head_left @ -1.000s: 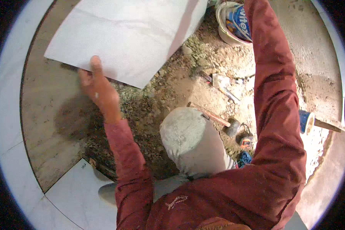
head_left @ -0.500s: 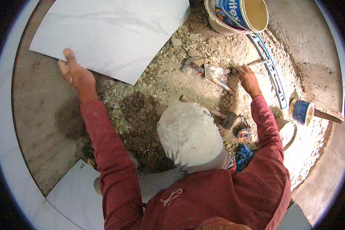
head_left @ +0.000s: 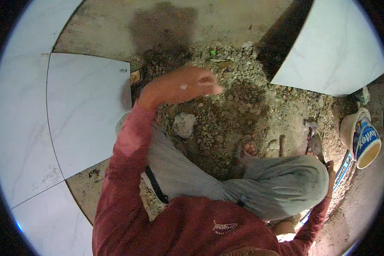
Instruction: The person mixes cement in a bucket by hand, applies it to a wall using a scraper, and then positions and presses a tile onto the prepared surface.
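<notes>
My left hand (head_left: 184, 86), somewhat blurred, hovers above the rubble with its fingers curled in and nothing visible in them. Beyond my right knee, my right hand (head_left: 330, 168) appears closed at the handle end of a trowel (head_left: 315, 143); the knee partly hides the grip. A hammer (head_left: 310, 125) lies beside the trowel blade. At the upper right is a large white marbled tile (head_left: 333, 51), apart from both hands. Another marbled tile (head_left: 87, 111), with a small dark mark in its corner, lies on the floor to the left, near my left forearm.
Crushed rubble (head_left: 209, 141) covers the ground before me, with a pale stone (head_left: 184, 124) on it. A blue and white bucket (head_left: 366, 143) stands at the right, near a blue spirit level (head_left: 343, 170). My bent knee (head_left: 294, 183) lies between the rubble and my right arm.
My left hand has let go of the large tile and moved over the rubble. The view has swung left, so the tile, bucket and tools now appear farther right. My right hand stays by the trowel.
</notes>
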`<state>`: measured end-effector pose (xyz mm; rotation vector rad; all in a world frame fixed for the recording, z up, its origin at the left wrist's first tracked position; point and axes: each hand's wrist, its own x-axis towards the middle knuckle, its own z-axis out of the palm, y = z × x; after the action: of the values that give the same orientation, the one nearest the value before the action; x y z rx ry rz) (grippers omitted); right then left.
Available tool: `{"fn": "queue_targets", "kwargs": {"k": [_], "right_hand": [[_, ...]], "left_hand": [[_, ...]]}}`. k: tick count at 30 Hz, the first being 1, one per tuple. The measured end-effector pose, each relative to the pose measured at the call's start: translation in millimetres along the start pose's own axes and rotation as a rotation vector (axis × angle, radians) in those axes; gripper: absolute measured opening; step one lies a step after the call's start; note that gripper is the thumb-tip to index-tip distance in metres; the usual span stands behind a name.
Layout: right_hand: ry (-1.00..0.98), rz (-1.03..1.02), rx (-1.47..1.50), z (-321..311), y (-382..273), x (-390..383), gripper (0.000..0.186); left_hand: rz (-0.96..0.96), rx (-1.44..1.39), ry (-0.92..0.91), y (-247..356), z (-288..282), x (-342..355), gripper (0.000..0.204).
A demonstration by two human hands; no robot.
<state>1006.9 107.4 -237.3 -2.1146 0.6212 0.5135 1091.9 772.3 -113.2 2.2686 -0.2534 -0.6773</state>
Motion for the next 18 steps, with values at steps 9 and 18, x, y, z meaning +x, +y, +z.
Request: {"fn": "queue_targets", "kwargs": {"k": [9,18], "right_hand": [[-0.328,-0.513,-0.355,120,-314,-40,0.043],[-0.315,-0.856,-0.764,332,-458,-79,0.031]], "left_hand": [[-0.010,-0.075,-0.059,-5,157,-105,0.056],[-0.224,-0.013,0.321,-61,109,-173,0.048]]}}
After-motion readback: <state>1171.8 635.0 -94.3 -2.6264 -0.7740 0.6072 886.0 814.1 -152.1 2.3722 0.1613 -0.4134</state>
